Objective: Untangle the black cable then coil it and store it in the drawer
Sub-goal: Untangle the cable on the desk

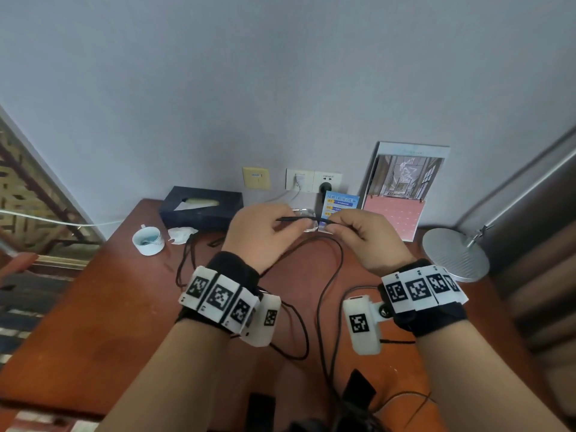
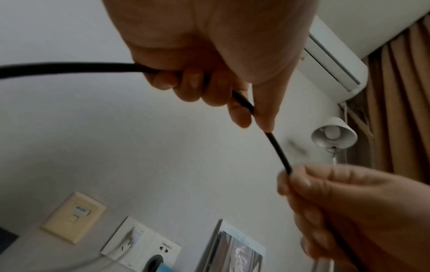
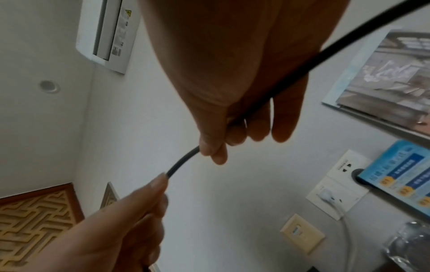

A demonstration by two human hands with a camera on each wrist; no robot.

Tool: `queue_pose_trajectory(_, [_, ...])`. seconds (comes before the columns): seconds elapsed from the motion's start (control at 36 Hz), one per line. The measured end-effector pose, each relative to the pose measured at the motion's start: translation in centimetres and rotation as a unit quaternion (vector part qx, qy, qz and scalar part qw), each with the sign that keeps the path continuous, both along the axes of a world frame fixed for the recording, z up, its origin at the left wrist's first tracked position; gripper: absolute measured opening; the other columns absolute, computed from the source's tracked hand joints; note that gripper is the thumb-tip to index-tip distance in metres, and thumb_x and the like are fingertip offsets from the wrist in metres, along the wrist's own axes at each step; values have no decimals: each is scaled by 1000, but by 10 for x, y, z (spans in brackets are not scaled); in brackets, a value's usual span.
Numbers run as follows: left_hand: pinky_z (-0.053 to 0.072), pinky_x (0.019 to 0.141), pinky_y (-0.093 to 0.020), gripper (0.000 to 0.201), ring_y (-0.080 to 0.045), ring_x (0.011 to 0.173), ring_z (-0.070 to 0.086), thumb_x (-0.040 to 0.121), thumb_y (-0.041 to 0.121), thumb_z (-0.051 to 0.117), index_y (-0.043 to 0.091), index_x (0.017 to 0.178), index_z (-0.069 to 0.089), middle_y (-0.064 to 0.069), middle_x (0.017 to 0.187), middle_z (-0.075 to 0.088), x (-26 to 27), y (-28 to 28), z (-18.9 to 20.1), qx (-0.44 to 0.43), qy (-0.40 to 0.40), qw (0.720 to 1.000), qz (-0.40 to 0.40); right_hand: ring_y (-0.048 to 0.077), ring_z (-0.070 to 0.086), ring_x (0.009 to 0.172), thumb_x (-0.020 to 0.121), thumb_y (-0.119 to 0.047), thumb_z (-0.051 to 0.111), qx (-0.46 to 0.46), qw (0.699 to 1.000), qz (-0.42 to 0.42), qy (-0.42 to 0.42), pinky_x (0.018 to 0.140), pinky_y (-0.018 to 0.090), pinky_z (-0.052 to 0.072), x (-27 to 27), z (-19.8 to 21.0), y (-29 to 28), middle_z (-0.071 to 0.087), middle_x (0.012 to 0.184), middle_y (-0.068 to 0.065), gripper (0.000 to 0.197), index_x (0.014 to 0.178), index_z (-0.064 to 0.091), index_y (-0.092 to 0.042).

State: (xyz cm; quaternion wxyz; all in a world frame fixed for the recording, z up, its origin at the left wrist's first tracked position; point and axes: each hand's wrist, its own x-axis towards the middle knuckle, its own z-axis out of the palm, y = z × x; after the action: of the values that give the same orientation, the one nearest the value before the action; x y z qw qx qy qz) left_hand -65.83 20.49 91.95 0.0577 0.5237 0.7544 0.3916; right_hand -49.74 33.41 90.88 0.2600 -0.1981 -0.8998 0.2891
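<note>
Both hands are raised above the reddish-brown table [image 1: 109, 307] and hold a thin black cable [image 1: 341, 254]. My left hand [image 1: 291, 222] pinches it between thumb and forefinger, with the other fingers curled round it [image 2: 253, 112]. My right hand [image 1: 335, 224] pinches the same cable a short way to the right [image 3: 209, 149]. A short, slightly bowed stretch of cable [image 2: 279, 150] spans the gap between the two hands. The rest hangs in loose loops under the wrists and down to the table. No drawer is in view.
A dark tissue box [image 1: 201, 207], a white cup [image 1: 148, 240] and a crumpled tissue [image 1: 180, 234] sit at the back left. A lamp base [image 1: 455, 254] stands at the right. A brochure [image 1: 402, 188], a blue card [image 1: 341, 202] and wall sockets [image 1: 313, 180] line the wall.
</note>
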Motion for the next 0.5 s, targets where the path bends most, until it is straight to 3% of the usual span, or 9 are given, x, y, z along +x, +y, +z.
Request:
queue_pose_trajectory(0.06, [40,65,-30,31,-7,63,55,84,49,65,29,62,60,11,56,55,-9,-2,-2,14,-19,1000,17,-10,53,73,94,-18,57,-12,1000,-10,-6,66,8,35,5,-2,3,59,72,-32,21,80,61,-33])
queue_pose_trajectory(0.11, [37,64,-30,33,-7,61,52,85,45,67,31,57,57,11,53,53,-13,-6,-2,22,-18,999,26,-12,54,75,93,-18,58,-20,1000,-20,-8,69,5,35,9,-4,4,60,71,-31,15,85,69,-24])
queue_pose_trajectory(0.19, [44,70,-33,31,-11,67,58,85,47,66,24,63,64,8,60,61,-21,-12,-3,33,-23,998,53,-6,53,67,92,-18,60,-38,999,-35,5,66,9,38,14,-3,8,62,71,-13,14,82,70,-16])
queue_pose_trajectory(0.28, [45,78,-35,30,-13,75,60,87,48,64,24,69,68,9,67,65,-31,-16,-4,12,-12,997,71,-1,57,64,91,-15,61,-64,997,-47,14,60,6,39,21,-2,9,65,71,-1,14,82,70,-10])
queue_pose_trajectory(0.36, [46,89,-43,27,-19,90,60,91,50,54,30,86,71,8,86,68,-35,-14,-6,-43,20,997,66,3,57,69,91,-15,61,-52,997,-57,18,66,9,40,19,-4,8,67,74,-2,15,82,71,-9])
queue_pose_trajectory(0.44, [43,101,-45,27,-22,113,57,94,29,49,32,114,67,5,116,68,-27,-7,-6,-57,29,997,53,8,57,70,91,-17,61,-41,998,-53,21,67,20,43,10,-5,5,67,73,1,16,80,69,-9])
queue_pose_trajectory(0.5, [43,102,-42,32,-21,116,57,93,22,48,30,121,64,4,121,66,-15,-2,-4,-60,45,997,25,10,57,71,91,-18,61,-34,998,-49,25,68,22,44,4,-4,2,66,72,-2,15,79,70,-15])
